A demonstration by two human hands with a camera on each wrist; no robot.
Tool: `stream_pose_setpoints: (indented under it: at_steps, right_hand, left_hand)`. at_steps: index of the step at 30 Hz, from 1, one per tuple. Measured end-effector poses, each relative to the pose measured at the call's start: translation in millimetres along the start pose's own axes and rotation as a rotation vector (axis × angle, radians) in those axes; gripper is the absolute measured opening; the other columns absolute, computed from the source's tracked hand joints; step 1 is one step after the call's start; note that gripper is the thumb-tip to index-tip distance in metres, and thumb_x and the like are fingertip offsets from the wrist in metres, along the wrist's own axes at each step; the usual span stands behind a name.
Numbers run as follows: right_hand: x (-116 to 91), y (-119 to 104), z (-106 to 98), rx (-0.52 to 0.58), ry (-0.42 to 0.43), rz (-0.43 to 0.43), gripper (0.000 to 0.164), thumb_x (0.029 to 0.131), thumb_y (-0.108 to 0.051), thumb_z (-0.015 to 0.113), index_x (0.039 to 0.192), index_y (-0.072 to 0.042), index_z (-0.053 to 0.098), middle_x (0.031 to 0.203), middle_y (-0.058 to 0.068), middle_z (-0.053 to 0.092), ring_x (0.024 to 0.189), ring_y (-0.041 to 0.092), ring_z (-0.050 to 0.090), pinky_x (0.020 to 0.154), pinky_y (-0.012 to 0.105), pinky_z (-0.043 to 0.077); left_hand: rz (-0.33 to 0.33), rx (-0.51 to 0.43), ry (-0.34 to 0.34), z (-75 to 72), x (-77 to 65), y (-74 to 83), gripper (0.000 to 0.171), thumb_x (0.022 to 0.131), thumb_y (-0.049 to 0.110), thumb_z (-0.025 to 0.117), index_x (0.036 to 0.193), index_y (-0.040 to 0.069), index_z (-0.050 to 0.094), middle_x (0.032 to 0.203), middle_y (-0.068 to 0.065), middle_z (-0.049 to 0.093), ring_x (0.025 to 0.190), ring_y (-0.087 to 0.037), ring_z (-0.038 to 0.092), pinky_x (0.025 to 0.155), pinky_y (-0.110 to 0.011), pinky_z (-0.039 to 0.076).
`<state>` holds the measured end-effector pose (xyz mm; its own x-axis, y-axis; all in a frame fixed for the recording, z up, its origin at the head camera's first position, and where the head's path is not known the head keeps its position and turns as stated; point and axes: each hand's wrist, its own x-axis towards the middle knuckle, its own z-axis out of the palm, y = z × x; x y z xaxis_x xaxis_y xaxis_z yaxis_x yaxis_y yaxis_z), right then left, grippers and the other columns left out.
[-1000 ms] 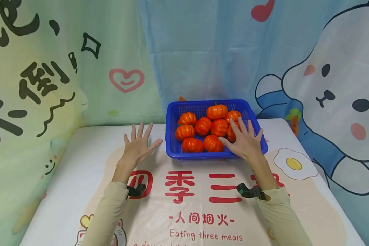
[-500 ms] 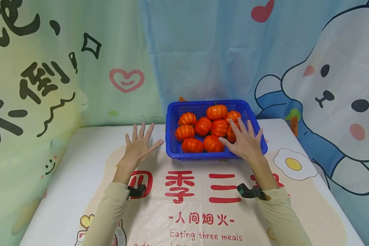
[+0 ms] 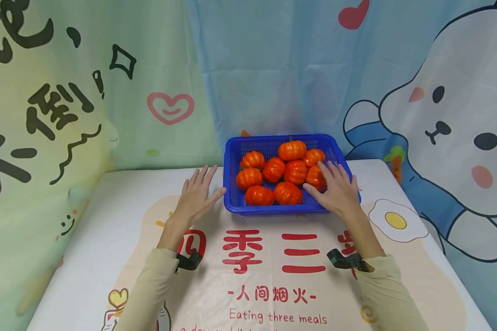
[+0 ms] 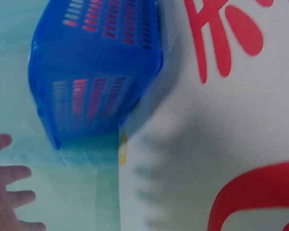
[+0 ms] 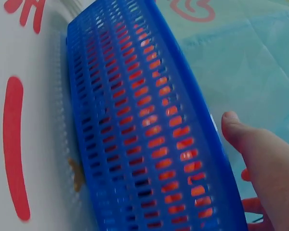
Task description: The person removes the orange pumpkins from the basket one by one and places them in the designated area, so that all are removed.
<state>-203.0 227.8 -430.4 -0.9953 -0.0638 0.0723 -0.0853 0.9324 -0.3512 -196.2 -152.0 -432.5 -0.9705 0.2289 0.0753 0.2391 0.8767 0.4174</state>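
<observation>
A blue plastic basket (image 3: 273,209) with slotted walls holds several small orange-red pumpkins (image 3: 288,193). My left hand (image 3: 193,198) hovers just left of the basket, fingers spread, its thumb tip overlapping the basket's left rim in the head view. Over the basket's right part is my right hand (image 3: 337,191), fingers extended and thumb apart, close to a pumpkin (image 3: 316,178) on that side. In the right wrist view, the right thumb (image 5: 260,149) stands above the basket rim (image 5: 202,110). Neither hand holds anything. The left wrist view shows the left fingers (image 4: 17,197) apart from the basket (image 4: 86,53).
The basket stands at the back of a table (image 3: 120,193) under a printed cloth with red characters (image 3: 242,252) and a fried egg print (image 3: 395,219). A patterned curtain (image 3: 248,82) hangs right behind it. Each wrist wears a small black camera (image 3: 189,261).
My left hand has moved right toward the basket and turned slightly inward. My right hand has shifted a little right, uncovering more of the right-hand pumpkin. The basket has stayed in place.
</observation>
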Motion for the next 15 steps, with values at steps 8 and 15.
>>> stream_pose_setpoints:
  at_steps: [8,15]
  right_hand:
    - [4,30,-9,0.013,0.05,-0.022,0.087,0.089,-0.065,0.049,0.154,-0.013,0.024,0.156,0.027,0.024,0.142,0.05,0.021,0.111,0.073,0.015]
    - [12,53,-10,0.201,-0.011,0.03,0.086,0.093,-0.057,0.049,0.156,-0.01,0.015,0.156,0.031,0.018,0.141,0.052,0.023,0.105,0.074,0.026]
  left_hand:
    - [0.114,-0.032,0.044,3.6,-1.0,12.3,0.073,0.094,0.067,0.034,0.154,0.027,0.025,0.161,-0.008,0.026,0.149,-0.034,0.02,0.118,-0.064,0.011]
    - [0.179,-0.041,0.041,1.2,8.5,27.1,0.083,0.09,0.078,0.022,0.154,0.025,0.026,0.16,-0.009,0.027,0.149,-0.034,0.02,0.12,-0.062,0.011]
